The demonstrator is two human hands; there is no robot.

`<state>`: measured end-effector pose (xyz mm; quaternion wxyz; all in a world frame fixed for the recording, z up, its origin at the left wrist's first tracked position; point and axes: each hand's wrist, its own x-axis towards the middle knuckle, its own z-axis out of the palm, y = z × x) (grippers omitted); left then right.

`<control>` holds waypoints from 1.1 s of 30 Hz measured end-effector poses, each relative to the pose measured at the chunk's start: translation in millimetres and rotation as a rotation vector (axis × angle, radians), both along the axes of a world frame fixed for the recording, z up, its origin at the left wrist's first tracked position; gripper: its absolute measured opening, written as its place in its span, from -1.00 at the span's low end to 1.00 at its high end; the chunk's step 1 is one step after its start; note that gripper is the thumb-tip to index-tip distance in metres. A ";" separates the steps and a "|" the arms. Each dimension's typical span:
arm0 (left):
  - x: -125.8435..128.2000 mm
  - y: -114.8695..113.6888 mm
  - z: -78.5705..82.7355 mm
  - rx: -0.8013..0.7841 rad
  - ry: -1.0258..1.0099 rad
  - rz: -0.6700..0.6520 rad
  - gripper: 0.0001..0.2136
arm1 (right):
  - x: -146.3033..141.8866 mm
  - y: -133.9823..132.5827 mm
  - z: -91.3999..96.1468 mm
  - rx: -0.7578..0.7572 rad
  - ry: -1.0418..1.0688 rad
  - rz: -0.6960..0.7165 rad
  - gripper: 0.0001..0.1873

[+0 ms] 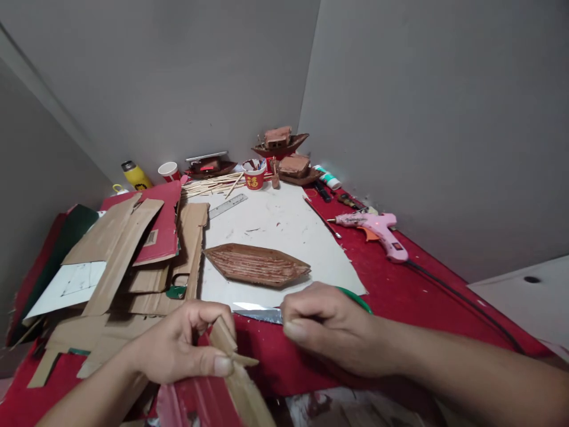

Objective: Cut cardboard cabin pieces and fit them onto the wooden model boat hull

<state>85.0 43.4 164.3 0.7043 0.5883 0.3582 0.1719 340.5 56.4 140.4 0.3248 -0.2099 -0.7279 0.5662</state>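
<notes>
My left hand point(191, 350) is closed on a torn piece of cardboard point(251, 397), thumb in front. Brown inner layers show along its ragged edge, and a red, shiny face hangs below my fingers. My right hand point(329, 326) is curled closed to the right, apart from the left one; whatever its fingers hold, if anything, is hidden. A pair of scissors shows behind it, the blades point(260, 312) out to the left and a green handle point(358, 298) past the wrist. I cannot tell whether the hand touches them. Beyond lies a brown boat hull point(255, 264) with ridged strips inside.
Cardboard sheets point(124, 261) pile up on the left. A pink glue gun point(373, 231) trails its cord rightward. Behind the white board point(284, 216) stand a red paper cup point(254, 175), wooden sticks point(208, 187) and several model boats point(280, 141). A metal ruler point(227, 205) lies nearer.
</notes>
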 end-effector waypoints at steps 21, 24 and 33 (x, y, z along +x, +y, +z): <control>31.8 -5.4 -22.2 -0.139 -0.103 -0.053 -0.69 | -21.8 -14.5 -18.7 -0.425 -0.048 0.299 -0.56; 21.5 1.1 -26.8 -0.160 -0.118 -0.053 -0.68 | -11.9 -14.2 -16.3 -0.451 -0.055 0.334 -0.46; -5.4 26.7 -19.3 0.139 -0.105 0.486 -0.81 | 18.5 8.9 20.6 0.025 0.176 -0.606 -0.63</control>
